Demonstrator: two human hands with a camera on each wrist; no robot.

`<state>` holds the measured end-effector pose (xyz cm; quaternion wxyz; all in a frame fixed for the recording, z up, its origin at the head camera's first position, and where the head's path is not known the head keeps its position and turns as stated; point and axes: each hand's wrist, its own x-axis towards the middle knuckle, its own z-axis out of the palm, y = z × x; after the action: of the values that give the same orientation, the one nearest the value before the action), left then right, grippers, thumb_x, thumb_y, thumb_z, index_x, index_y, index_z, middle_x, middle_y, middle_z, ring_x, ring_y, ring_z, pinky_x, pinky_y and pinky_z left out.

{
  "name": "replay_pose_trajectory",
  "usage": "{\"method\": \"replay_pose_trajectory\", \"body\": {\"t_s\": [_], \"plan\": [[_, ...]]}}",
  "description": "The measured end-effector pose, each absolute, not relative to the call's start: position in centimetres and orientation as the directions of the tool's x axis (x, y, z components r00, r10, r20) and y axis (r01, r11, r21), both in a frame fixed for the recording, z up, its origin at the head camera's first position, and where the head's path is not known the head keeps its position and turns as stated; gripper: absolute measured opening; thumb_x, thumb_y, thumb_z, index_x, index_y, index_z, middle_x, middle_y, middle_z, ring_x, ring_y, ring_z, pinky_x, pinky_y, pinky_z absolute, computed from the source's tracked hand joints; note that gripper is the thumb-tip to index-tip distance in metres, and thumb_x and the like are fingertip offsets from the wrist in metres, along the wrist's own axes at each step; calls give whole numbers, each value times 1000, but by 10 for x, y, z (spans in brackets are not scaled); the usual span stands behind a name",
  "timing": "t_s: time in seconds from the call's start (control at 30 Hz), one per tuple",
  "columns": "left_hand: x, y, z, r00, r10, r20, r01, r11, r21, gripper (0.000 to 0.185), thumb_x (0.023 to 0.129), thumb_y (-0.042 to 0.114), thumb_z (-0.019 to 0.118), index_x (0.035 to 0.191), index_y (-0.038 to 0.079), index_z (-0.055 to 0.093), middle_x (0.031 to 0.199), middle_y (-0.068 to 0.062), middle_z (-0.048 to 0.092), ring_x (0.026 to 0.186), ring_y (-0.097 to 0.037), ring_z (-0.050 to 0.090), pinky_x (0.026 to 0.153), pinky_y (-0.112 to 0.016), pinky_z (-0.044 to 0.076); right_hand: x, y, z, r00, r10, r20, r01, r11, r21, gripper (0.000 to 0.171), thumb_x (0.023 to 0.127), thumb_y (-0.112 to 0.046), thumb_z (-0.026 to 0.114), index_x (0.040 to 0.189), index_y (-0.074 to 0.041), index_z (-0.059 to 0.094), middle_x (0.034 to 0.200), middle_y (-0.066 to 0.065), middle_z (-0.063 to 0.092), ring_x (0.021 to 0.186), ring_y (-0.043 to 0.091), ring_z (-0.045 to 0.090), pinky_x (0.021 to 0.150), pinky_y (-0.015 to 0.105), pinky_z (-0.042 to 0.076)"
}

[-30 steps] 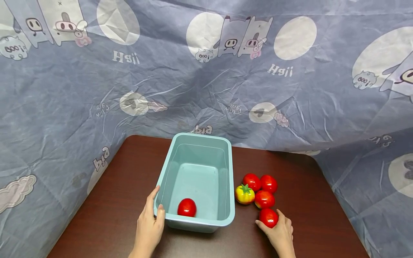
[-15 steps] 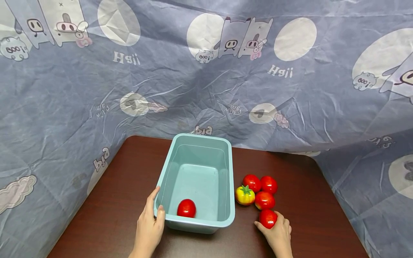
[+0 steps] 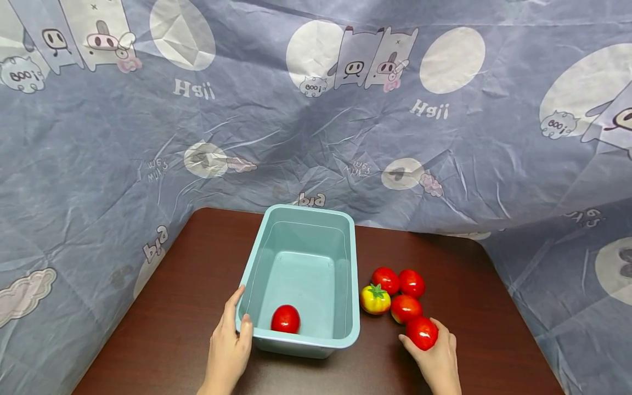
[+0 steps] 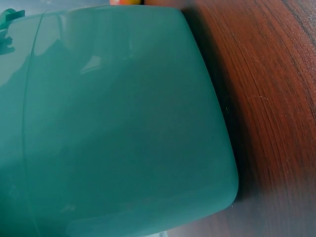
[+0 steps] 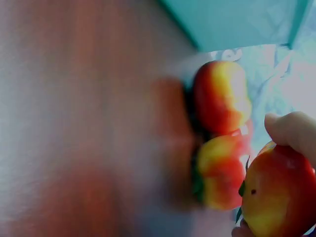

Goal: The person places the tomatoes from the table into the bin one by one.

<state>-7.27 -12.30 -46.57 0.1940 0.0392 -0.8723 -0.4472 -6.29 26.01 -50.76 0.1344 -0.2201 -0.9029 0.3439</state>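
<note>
My right hand [image 3: 436, 356] pinches a glossy red tomato [image 3: 422, 332] between thumb and fingers, right of the bin. In the right wrist view the held tomato [image 5: 281, 192] shows a yellow and red underside with green leaves at one side; the thumb [image 5: 294, 131] lies over it. My left hand [image 3: 229, 343] grips the near left corner of the pale teal bin [image 3: 353, 274], thumb over the rim. Inside the bin, near its front wall, lies one red tomato [image 3: 286, 319]. The bin's outer wall [image 4: 118, 118] fills most of the left wrist view, where the left hand is hidden.
Several tomatoes cluster right of the bin: a yellow one [image 3: 375, 299] with a green leafy top and red ones, the nearest red tomato [image 3: 406, 309] close to the right hand. All rest on a dark brown table [image 3: 474, 307]. A patterned grey-blue cloth [image 3: 316, 137] hangs behind it.
My right hand first shifts slightly left, then moves right with the tomato, which now looks a little larger and lifted. The left hand and bin keep their place.
</note>
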Motion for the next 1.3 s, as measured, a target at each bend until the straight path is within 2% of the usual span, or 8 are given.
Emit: {"method": "replay_pose_trajectory", "body": {"t_s": [0.2,0.37,0.53,0.67,0.87,1.1,1.3], "plan": [[-72,-123,-464,-928,-240,286,91,597,797,57,93,7,50,147,25,43,143,-10,56,111,-34,64,80,-53,50,-71,246,-473,-882,452,136,226,657,-719,83,75,-31,84,139,0,41,128,25,44,110,40,49,90,60,47],[-72,-123,-465,-923,-246,296,94,601,794,57,93,6,50,147,24,44,142,-10,56,108,-33,65,79,-52,50,-82,228,-438,-911,399,106,197,646,-738,85,78,-35,81,144,-4,36,136,24,40,115,43,47,92,63,48],[-72,-122,-467,-919,-252,305,98,601,793,57,92,6,51,146,24,44,142,-9,57,109,-33,65,80,-52,50,-92,209,-411,-925,346,157,107,633,-767,86,78,-28,81,146,-9,33,141,19,41,122,40,46,94,63,47],[-72,-122,-466,-923,-252,292,90,595,798,57,93,6,50,147,25,44,142,-9,56,111,-34,64,82,-53,50,-98,195,-394,-932,305,198,39,625,-779,84,77,-27,82,145,-11,36,140,17,45,121,38,49,94,62,47],[-72,-123,-466,-923,-249,294,93,598,796,57,92,6,50,146,24,44,142,-10,56,113,-34,64,83,-55,50,-105,174,-383,-945,212,248,-53,650,-758,82,73,-27,86,142,-15,42,134,11,51,117,34,52,90,57,51],[-73,-122,-467,-918,-256,304,96,599,795,57,92,6,50,146,25,45,142,-10,57,114,-35,63,83,-55,50,-109,153,-379,-959,109,262,-137,632,-763,86,73,-25,86,145,-16,40,141,8,49,121,33,54,92,56,51],[-73,-122,-467,-910,-259,324,110,601,791,57,92,6,51,146,24,45,141,-10,58,113,-35,64,82,-55,50,-111,144,-378,-960,54,274,-177,641,-747,83,72,-26,86,142,-16,44,131,7,54,114,29,58,87,51,54]]}}
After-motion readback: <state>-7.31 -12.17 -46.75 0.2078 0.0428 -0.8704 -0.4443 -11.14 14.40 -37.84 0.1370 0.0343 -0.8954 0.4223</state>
